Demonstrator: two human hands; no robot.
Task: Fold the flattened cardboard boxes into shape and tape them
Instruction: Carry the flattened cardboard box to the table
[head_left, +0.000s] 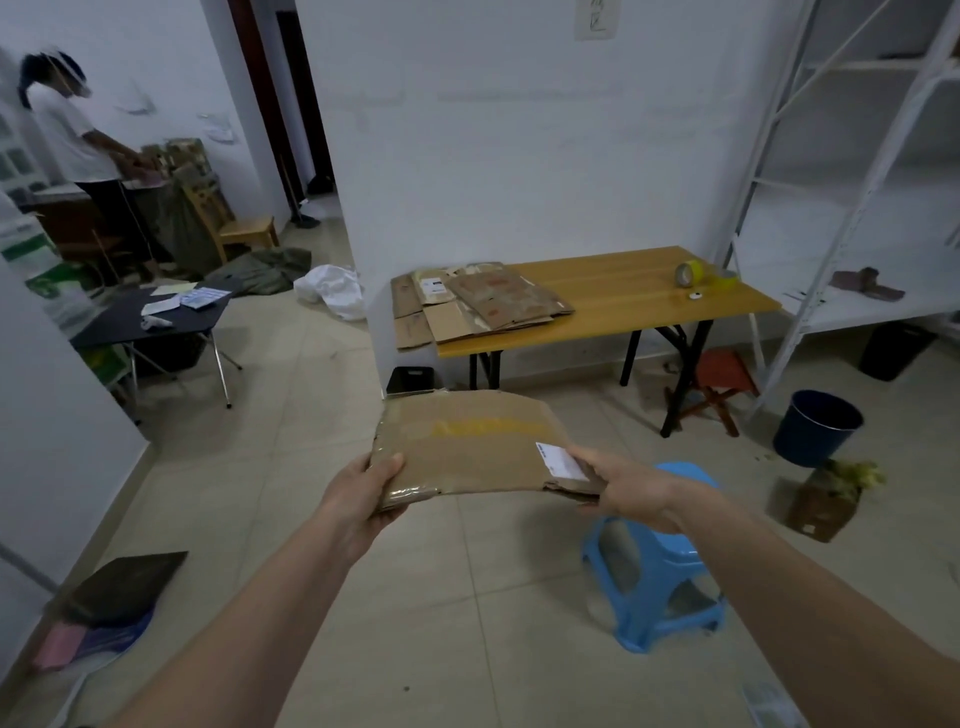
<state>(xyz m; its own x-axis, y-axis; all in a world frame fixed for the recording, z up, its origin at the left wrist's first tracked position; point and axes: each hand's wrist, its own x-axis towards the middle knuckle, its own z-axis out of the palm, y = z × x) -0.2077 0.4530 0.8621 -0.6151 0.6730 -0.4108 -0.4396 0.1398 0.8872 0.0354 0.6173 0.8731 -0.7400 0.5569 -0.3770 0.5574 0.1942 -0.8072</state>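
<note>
I hold a flattened brown cardboard box (467, 447) level in front of me, above the tiled floor. It carries old tape and a white label near its right corner. My left hand (363, 493) grips its near left corner, thumb on top. My right hand (623, 483) grips its near right corner beside the label. Ahead, a wooden table (623, 291) bears a pile of more flattened boxes (478, 304) on its left end and a roll of yellow tape (690, 273) at its far right.
A blue plastic stool (660, 571) stands just below my right arm. A dark bin (815, 426), a small brown box (826, 499) and a red stool (722, 382) lie to the right by white metal shelving (852, 171). Another person (78, 150) stands far left near a black folding table (150, 322).
</note>
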